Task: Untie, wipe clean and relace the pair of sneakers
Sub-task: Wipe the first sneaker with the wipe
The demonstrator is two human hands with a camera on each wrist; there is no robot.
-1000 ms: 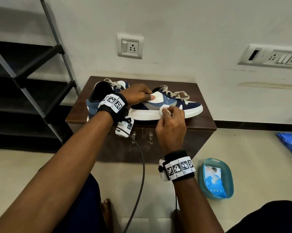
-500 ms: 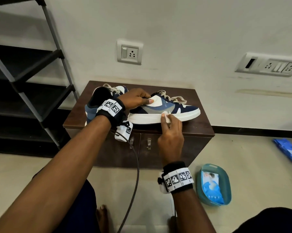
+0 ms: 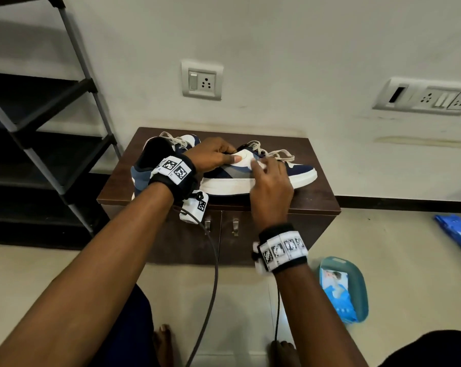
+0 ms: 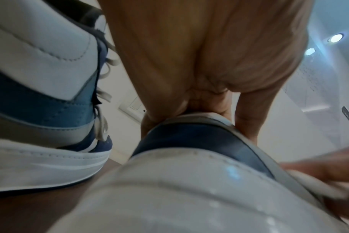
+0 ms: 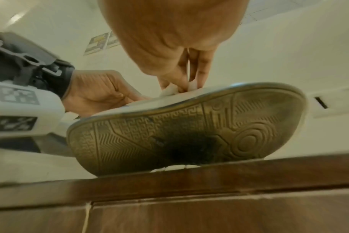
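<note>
Two blue, grey and white sneakers sit on a small brown cabinet (image 3: 316, 200). The near sneaker (image 3: 301, 173) lies with its toe to the right, tilted so its brown sole (image 5: 189, 134) faces me. My left hand (image 3: 213, 157) grips its heel collar (image 4: 191, 134), thumb on the white side panel. My right hand (image 3: 270, 178) pinches a white wipe (image 3: 259, 163) against the sneaker's side; in the right wrist view the wipe (image 5: 170, 91) sits under the fingertips. The other sneaker (image 3: 144, 170) stands behind at the left, its beige laces (image 3: 175, 140) loose.
A teal tub (image 3: 359, 287) holding a blue wipe pack (image 3: 336, 295) stands on the floor at right, with another blue packet (image 3: 456, 231) farther right. A black shelf rack (image 3: 46, 144) stands at left. Wall sockets (image 3: 201, 80) are behind the cabinet.
My right hand has moved the wipe up from the white midsole edge onto the upper side panel of the near sneaker. The left hand keeps its grip on the heel.
</note>
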